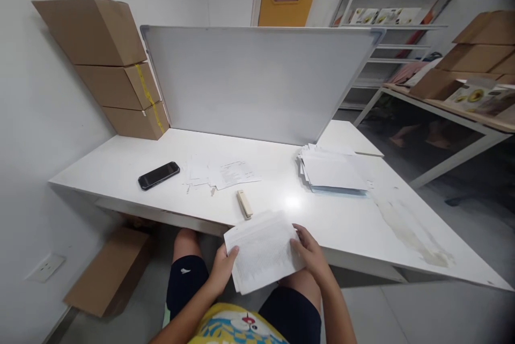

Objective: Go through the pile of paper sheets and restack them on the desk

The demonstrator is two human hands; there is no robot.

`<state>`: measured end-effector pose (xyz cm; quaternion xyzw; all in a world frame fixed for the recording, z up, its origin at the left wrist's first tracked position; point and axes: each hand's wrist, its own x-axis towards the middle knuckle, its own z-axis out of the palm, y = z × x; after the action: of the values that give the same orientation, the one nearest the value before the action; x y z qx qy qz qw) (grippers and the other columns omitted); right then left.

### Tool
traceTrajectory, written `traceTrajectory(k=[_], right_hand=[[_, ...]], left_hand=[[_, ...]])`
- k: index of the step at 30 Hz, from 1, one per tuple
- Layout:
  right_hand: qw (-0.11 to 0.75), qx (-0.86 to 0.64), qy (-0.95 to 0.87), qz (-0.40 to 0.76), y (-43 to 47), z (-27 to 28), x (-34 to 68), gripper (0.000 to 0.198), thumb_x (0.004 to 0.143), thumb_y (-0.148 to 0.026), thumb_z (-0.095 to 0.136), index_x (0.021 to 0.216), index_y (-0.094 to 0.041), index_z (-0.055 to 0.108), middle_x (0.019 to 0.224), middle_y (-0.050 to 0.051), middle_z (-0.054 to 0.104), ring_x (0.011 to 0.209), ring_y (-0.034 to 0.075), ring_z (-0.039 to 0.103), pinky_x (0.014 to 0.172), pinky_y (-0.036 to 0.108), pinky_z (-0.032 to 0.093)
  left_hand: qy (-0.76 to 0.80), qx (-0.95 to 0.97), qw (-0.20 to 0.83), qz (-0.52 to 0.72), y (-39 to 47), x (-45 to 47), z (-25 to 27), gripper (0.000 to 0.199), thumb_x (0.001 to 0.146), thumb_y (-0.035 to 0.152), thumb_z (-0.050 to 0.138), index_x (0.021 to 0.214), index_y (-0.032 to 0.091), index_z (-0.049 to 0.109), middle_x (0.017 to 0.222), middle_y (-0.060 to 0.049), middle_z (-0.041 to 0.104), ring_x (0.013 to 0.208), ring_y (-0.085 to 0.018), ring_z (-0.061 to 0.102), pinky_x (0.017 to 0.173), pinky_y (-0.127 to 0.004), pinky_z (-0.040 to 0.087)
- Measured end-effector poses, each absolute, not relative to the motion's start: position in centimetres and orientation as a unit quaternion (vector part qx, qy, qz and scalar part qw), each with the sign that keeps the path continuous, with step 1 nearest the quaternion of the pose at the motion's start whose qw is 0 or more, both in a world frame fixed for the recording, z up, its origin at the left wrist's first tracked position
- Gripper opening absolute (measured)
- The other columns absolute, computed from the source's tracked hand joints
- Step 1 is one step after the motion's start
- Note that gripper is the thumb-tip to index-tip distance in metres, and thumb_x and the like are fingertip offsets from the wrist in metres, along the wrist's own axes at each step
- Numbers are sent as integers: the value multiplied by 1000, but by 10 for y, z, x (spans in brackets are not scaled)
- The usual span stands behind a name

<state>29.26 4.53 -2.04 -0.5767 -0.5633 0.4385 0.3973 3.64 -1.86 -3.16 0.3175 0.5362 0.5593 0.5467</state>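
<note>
A thin stack of white paper sheets [265, 253] is held between my two hands over my lap, at the table's front edge. My left hand [222, 269] pinches its left side, thumb on top. On the right side, my right hand [309, 250] grips the same sheets, fingers partly behind them. Just beyond the sheets lies a cream stapler [244, 204]. Loose printed papers [235, 173] are spread farther back, and a black phone [159, 175] rests to their left. To the right sits a thicker pile of papers [333, 169].
A whiteboard [257, 83] stands upright along the back of the white table [277, 194]. Cardboard boxes [120, 83] are stacked at the back left, and another box [110, 271] is on the floor. Shelves and a second table [446, 105] with boxes stand at the right.
</note>
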Motion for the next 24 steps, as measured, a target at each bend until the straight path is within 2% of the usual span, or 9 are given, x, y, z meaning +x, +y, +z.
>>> traceTrajectory(k=[4,7,9,14,19,24], right_hand=[[393,-632,-536,399,51,-26,296,63,71,-44,56,129,-20,57,121,9,63,107,26,60,90,40,49],[418,-647,-517,374,50,-25,294,65,68,-45,55,127,-18,59,121,11,63,104,27,61,90,42,50],[431,-645,-520,358,49,-25,293,63,68,-46,55,125,-18,60,123,11,62,105,28,60,92,43,49],[417,-635,-566,321,49,-30,294,56,76,-52,51,121,-19,61,131,13,57,119,30,53,100,49,43],[405,-627,-640,182,45,-14,275,50,84,-48,44,117,-16,63,135,15,52,130,32,42,109,54,33],[362,-538,-752,118,35,24,218,40,92,-33,37,124,-24,59,137,8,53,131,27,42,106,50,39]], left_hand=[[522,315,572,549,-9,37,-20,53,64,56,75,96,14,70,100,-11,73,93,-27,67,88,-39,49],[540,309,581,525,-3,36,-17,49,62,57,76,84,13,72,85,-10,74,81,-27,68,78,-36,51],[543,318,579,519,0,36,-21,50,62,58,75,82,13,72,82,-9,74,78,-26,68,75,-34,50],[540,333,564,529,7,39,-37,55,68,64,68,83,11,73,80,-9,74,75,-25,67,71,-32,49],[533,274,600,530,9,52,-42,62,67,69,65,89,12,70,76,-9,72,64,-22,65,57,-30,49],[536,257,601,534,13,62,-32,63,57,70,72,78,11,66,61,-4,64,52,-15,57,47,-24,42]])
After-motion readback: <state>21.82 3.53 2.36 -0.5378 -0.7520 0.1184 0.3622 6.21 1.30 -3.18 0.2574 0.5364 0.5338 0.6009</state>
